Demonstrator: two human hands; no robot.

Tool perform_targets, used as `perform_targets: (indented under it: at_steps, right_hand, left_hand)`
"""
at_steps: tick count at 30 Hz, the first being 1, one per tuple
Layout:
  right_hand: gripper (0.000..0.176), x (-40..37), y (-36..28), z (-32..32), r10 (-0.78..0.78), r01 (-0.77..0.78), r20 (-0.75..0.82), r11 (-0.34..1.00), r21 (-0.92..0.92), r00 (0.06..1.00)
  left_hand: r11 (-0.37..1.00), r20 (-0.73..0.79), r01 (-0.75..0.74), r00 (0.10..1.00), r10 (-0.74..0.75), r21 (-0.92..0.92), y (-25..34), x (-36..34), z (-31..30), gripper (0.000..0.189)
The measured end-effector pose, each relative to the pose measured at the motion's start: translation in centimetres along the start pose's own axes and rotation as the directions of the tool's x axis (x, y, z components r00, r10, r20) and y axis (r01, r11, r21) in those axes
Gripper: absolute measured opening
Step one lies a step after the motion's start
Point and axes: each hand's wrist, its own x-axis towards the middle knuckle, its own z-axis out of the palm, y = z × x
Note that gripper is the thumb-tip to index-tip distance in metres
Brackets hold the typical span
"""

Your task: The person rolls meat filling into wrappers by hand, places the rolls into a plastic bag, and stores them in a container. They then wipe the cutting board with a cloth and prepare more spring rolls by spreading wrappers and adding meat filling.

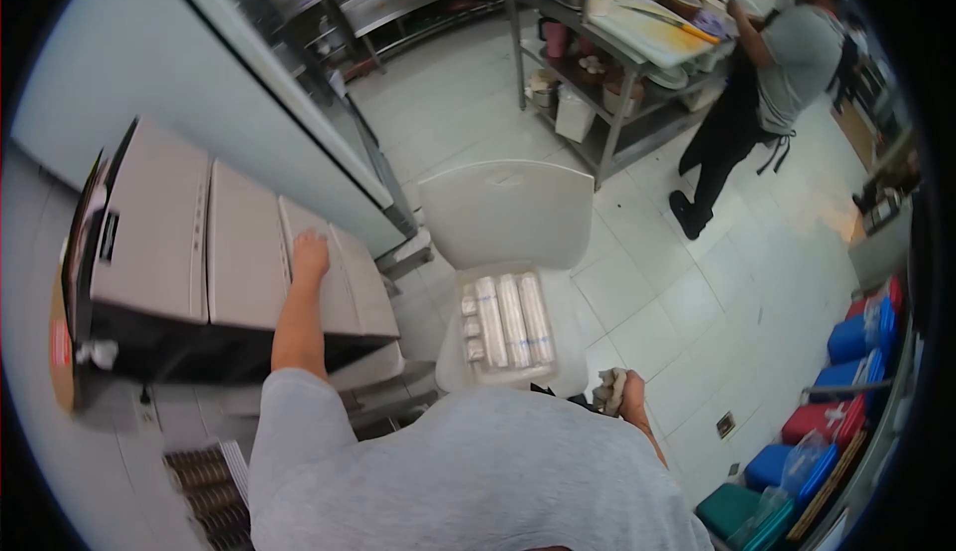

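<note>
My left hand (311,254) is on the third of several beige drawer fronts (249,252) of a dark-sided appliance at left. Its fingers look curled at the edge of that front, with the tips hidden. Down by my right hip, my right hand (631,399) is closed around a crumpled greyish cloth (608,392). Between my hands stands a white plastic chair (506,208). On its seat lies a clear container (543,367) with several long pale wrapped rolls (511,322) and a column of small pieces.
A co-worker (787,63) stands at a steel worktable (622,53) with a cutting board (652,33). A large white panel (209,83) rises beyond the drawers. Blue, red and green lidded bins (827,417) line the right side. A floor drain (726,425) lies among the tiles.
</note>
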Motion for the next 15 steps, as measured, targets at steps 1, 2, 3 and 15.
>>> perform_targets:
  at_steps: [1, 2, 3, 15]
  right_hand:
    - [0.04, -1.2, -1.9, 0.7, 0.04, -0.046, 0.137, 0.998, 0.041, 0.99]
    - [0.04, -2.9, -4.4, 2.0, 0.03, -0.032, 0.202, 0.999, 0.005, 0.979]
    - [0.041, -5.1, -6.9, 3.7, 0.029, -0.02, 0.274, 0.999, -0.035, 0.961]
    - [0.042, -17.7, -16.0, 17.9, 0.36, -0.063, 0.913, 0.933, -0.355, 0.193]
  left_hand:
    - [0.993, 0.01, 0.055, 0.998, -0.054, -0.103, 2.1, -0.3, -2.1, 0.041]
    - [0.979, -0.225, 0.049, 0.97, -0.093, -0.197, 3.8, -0.3, 0.0, 0.038]
    - [0.949, -0.174, -0.006, 0.983, -0.052, -0.316, 6.7, -1.1, -2.4, 0.037]
    - [0.315, -0.112, -0.021, 0.956, -0.27, -0.949, 36.4, -31.5, -13.0, 0.036]
